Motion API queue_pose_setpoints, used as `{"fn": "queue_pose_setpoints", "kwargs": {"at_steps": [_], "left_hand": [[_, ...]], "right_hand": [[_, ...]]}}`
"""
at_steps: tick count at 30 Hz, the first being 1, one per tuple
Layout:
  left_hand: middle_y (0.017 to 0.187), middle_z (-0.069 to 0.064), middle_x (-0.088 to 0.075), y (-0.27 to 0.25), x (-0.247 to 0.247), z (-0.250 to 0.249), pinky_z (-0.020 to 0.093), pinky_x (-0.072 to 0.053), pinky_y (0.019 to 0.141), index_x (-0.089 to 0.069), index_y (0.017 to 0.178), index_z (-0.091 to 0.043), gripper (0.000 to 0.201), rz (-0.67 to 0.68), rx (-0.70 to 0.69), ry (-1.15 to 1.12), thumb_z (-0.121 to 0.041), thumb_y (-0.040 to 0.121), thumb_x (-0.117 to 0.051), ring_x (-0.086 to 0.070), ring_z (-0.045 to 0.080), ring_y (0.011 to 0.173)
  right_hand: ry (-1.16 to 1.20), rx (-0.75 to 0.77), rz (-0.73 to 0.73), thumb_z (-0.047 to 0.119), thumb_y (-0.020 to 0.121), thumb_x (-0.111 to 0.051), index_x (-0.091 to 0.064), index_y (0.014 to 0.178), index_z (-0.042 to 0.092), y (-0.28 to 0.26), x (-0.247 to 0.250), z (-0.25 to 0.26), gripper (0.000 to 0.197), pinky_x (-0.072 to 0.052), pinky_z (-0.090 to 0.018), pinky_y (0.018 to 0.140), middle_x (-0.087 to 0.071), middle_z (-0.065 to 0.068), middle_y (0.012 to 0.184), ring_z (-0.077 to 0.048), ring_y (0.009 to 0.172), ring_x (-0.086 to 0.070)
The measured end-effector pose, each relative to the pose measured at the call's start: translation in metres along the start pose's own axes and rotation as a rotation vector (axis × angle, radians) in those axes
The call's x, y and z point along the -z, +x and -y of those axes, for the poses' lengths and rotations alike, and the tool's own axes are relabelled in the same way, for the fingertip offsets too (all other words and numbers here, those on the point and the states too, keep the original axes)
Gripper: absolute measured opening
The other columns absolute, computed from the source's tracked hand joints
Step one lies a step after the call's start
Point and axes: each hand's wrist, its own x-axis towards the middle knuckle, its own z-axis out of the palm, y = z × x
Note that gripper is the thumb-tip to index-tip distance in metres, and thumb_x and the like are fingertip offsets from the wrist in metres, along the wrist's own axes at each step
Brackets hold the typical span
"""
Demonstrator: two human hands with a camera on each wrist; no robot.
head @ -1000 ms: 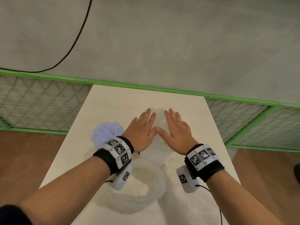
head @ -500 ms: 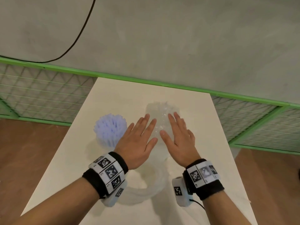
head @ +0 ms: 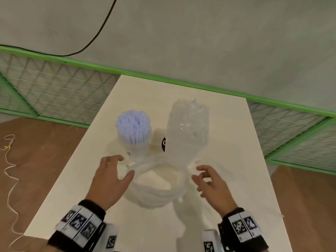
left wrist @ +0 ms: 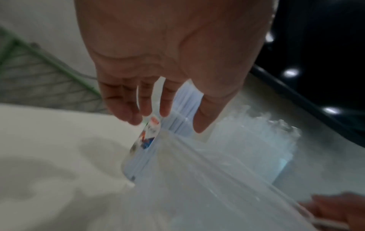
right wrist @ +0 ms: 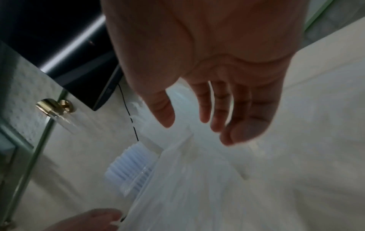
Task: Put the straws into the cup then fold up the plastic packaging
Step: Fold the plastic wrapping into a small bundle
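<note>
A clear cup (head: 135, 148) packed with pale lavender straws (head: 133, 127) stands upright left of centre on the white table (head: 236, 142). Right of it the clear plastic packaging (head: 187, 128) rises crumpled from the table, its open mouth (head: 156, 186) toward me. My left hand (head: 122, 166) hovers at the mouth's left edge and my right hand (head: 197, 171) at its right edge. Both have loosely curved fingers and hold nothing. The left wrist view shows the left hand (left wrist: 168, 121) spread above the cup (left wrist: 142, 150). In the right wrist view, the right hand (right wrist: 197, 125) hangs over the packaging (right wrist: 187, 187).
A green-framed mesh fence (head: 54, 88) runs behind the table's far edge and down both sides. A black cable (head: 101, 28) crosses the grey wall. A white cord (head: 9, 170) lies on the brown floor to the left. The table's side edges are close to both wrists.
Both hands lay flat, pressing the packaging down; they have lifted off, drawn back toward me and apart. The packaging's far end has sprung up.
</note>
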Motion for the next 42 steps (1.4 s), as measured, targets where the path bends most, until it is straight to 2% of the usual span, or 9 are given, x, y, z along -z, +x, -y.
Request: {"fn": "queue_pose_setpoints", "kwargs": {"at_steps": [3, 8, 16, 24, 29, 32, 36, 39, 42], "left_hand": [[0.102, -0.004, -0.059, 0.016, -0.01, 0.003, 0.032, -0.046, 0.082, -0.057, 0.116, -0.026, 0.039, 0.145, 0.087, -0.09, -0.038, 0.082, -0.072, -0.061, 0.02, 0.084], [0.069, -0.005, -0.061, 0.019, -0.006, 0.004, 0.02, -0.037, 0.058, -0.064, 0.074, -0.024, 0.01, 0.173, 0.078, -0.063, -0.022, 0.08, -0.071, -0.059, 0.019, 0.075], [0.052, 0.001, -0.064, 0.0, 0.061, -0.006, 0.035, -0.055, 0.071, -0.059, 0.065, -0.021, 0.021, 0.13, -0.045, -0.121, -0.026, 0.078, -0.075, -0.067, 0.021, 0.06], [0.069, 0.008, -0.072, -0.011, 0.115, -0.011, 0.028, -0.059, 0.061, -0.066, 0.078, -0.014, 0.011, 0.218, -0.154, -0.462, -0.01, 0.088, -0.068, -0.071, 0.025, 0.066], [0.087, 0.009, -0.073, -0.011, 0.13, -0.006, 0.047, -0.06, 0.075, -0.058, 0.077, -0.013, 0.023, 0.296, -0.164, -0.554, 0.009, 0.081, -0.061, -0.074, 0.032, 0.075], [0.092, 0.007, -0.071, -0.011, 0.136, -0.001, 0.045, -0.061, 0.071, -0.053, 0.075, -0.02, 0.03, 0.274, -0.191, -0.48, 0.009, 0.08, -0.058, -0.073, 0.023, 0.08], [0.111, -0.01, -0.057, -0.012, 0.144, 0.01, 0.038, -0.051, 0.071, -0.047, 0.094, -0.032, 0.026, 0.212, -0.309, -0.035, -0.012, 0.083, -0.059, -0.065, 0.023, 0.079], [0.136, -0.01, -0.024, -0.026, 0.14, 0.006, 0.031, -0.037, 0.098, -0.035, 0.123, -0.036, 0.058, 0.089, -0.501, 0.169, -0.05, 0.076, -0.067, -0.041, 0.015, 0.119], [0.148, -0.009, -0.012, -0.039, 0.12, -0.008, 0.04, -0.015, 0.117, -0.036, 0.118, -0.038, 0.064, 0.136, -0.75, 0.24, -0.067, 0.068, -0.061, -0.009, 0.015, 0.142]], "right_hand": [[0.103, -0.111, 0.079, 0.024, 0.091, -0.067, -0.065, 0.102, 0.022, -0.002, -0.019, 0.0, 0.012, -0.058, -0.036, 0.067, -0.066, -0.005, 0.091, -0.017, 0.065, -0.066], [-0.075, -0.006, -0.075, 0.008, 0.082, -0.066, -0.066, 0.08, 0.018, -0.008, -0.027, 0.009, 0.01, -0.06, -0.038, 0.066, -0.065, 0.0, 0.072, -0.023, 0.062, -0.068], [-0.463, 0.349, -0.314, -0.003, 0.072, -0.062, -0.039, 0.062, 0.024, -0.031, -0.035, 0.055, 0.037, -0.033, -0.02, 0.052, -0.041, 0.006, 0.055, -0.011, 0.051, -0.036], [0.125, 0.172, -0.041, -0.001, 0.079, -0.069, -0.072, 0.087, 0.022, -0.049, -0.05, 0.104, 0.024, -0.047, -0.037, 0.069, -0.057, 0.001, 0.066, -0.02, 0.063, -0.053], [-0.23, 0.337, -0.132, -0.003, 0.073, -0.06, -0.056, 0.068, 0.02, -0.056, -0.07, 0.118, 0.024, -0.036, -0.017, 0.053, -0.055, 0.014, 0.063, -0.006, 0.048, -0.047], [-0.549, 0.437, -0.333, -0.011, 0.067, -0.054, -0.046, 0.067, 0.018, -0.056, -0.083, 0.117, 0.029, -0.027, -0.024, 0.048, -0.044, 0.006, 0.068, -0.018, 0.058, -0.044], [-0.547, 0.357, -0.37, -0.009, 0.069, -0.054, -0.044, 0.064, 0.025, -0.058, -0.084, 0.117, 0.036, -0.036, -0.03, 0.049, -0.049, 0.005, 0.066, -0.023, 0.059, -0.05], [-0.114, 0.28, -0.182, -0.008, 0.073, -0.059, -0.059, 0.066, 0.023, -0.069, -0.092, 0.131, 0.032, -0.053, -0.033, 0.052, -0.055, 0.006, 0.066, -0.023, 0.055, -0.062], [0.045, 0.308, -0.149, -0.009, 0.074, -0.057, -0.064, 0.069, 0.018, -0.078, -0.102, 0.146, 0.028, -0.056, -0.033, 0.053, -0.055, -0.001, 0.068, -0.028, 0.054, -0.065]]}}
